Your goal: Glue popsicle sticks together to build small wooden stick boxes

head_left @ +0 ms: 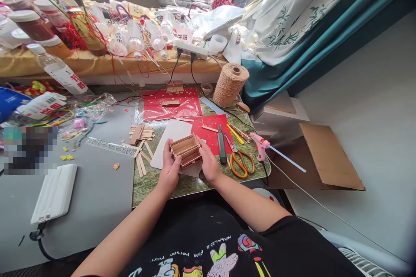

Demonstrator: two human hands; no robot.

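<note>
A small open box built of wooden craft sticks [186, 149] is held between both hands above the green cutting mat [152, 186]. My left hand [169, 169] grips its left side with the fingers curled round the wall. My right hand [208, 162] clasps its right side. A white card [167, 140] and a red sheet [211, 134] lie under and behind the box. Loose craft sticks [141, 138] are piled on the mat to the left of my left hand.
Right of my hands lie a green craft knife [221, 145], orange-handled scissors [239, 159] and a pink glue gun [260, 146]. A twine spool [229, 84] stands behind. Bottles and a power strip [190, 49] crowd the sill. A cardboard box [328, 158] lies at right.
</note>
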